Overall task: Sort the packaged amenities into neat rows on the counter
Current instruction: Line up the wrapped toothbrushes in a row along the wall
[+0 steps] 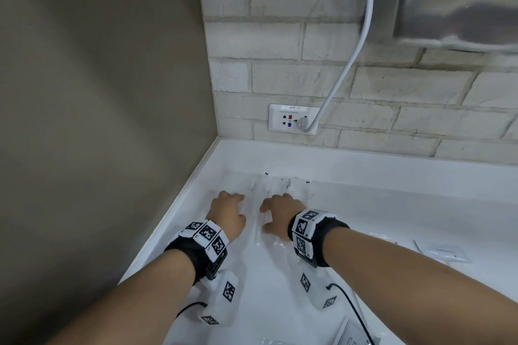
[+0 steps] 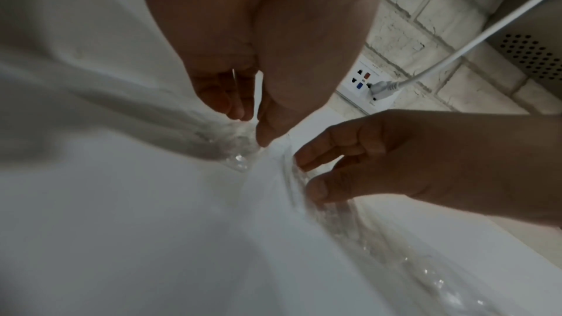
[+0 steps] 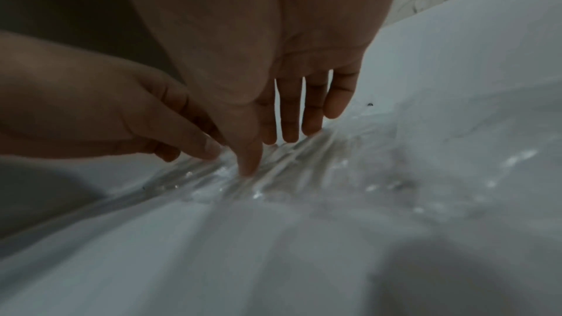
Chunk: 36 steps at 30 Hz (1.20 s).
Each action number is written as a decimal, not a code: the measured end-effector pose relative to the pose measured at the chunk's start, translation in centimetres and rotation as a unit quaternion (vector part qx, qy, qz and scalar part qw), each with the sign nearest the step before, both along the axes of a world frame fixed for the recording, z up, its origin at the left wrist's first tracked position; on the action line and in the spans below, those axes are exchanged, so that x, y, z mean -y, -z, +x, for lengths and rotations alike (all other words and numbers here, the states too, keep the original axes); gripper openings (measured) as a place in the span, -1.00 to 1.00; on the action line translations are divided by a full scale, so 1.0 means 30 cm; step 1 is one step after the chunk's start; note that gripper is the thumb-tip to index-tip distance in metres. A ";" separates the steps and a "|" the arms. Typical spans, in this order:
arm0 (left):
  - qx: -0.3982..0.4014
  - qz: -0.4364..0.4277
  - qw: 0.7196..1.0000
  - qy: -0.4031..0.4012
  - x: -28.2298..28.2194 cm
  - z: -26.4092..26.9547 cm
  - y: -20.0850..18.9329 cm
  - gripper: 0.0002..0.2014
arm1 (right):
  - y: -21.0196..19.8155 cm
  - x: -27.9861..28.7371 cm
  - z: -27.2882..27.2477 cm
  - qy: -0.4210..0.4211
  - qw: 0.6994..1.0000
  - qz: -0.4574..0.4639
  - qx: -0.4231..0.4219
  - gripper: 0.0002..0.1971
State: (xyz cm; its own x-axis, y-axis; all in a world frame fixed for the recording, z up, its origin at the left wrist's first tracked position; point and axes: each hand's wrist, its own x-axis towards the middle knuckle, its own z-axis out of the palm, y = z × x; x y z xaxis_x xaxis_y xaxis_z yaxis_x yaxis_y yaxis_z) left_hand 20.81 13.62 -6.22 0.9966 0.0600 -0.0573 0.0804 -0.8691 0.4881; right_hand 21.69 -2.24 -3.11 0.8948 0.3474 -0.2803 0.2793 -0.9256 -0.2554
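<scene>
Several clear plastic amenity packets (image 1: 283, 185) lie side by side on the white counter (image 1: 392, 204), close to its back-left corner. My left hand (image 1: 235, 202) rests on the left end of the group, fingers extended, and touches the crinkled plastic (image 2: 240, 160). My right hand (image 1: 277, 202) lies beside it; its straight fingers (image 3: 289, 117) and thumb press down on the packets (image 3: 304, 165). A long thin packet (image 1: 256, 230) sits between the two hands. What the packets contain cannot be made out.
More packets (image 1: 451, 252) lie at the right, and a printed box (image 1: 354, 336) at the near edge. A wall socket (image 1: 293, 119) with a white cable (image 1: 361, 36) sits above the counter's raised back rim (image 1: 364, 159). A grey wall (image 1: 98, 120) bounds the left side.
</scene>
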 end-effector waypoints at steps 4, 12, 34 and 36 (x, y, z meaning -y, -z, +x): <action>-0.004 0.009 1.000 0.004 -0.009 -0.008 0.006 -0.55 | 0.000 -0.013 0.002 0.002 1.000 -0.009 -0.002 -0.46; -0.035 0.036 0.999 -0.010 -0.047 0.042 -0.012 -0.76 | 0.014 -0.034 0.018 -0.011 0.999 -0.033 -0.013 -0.15; -0.026 0.080 0.996 0.000 -0.059 0.044 -0.013 -0.75 | 0.015 -0.021 -0.004 -0.028 0.999 0.018 -0.008 -0.29; -0.022 0.077 0.997 -0.003 -0.060 0.045 -0.014 -0.77 | 0.015 -0.020 -0.002 -0.022 0.999 0.023 -0.013 -0.30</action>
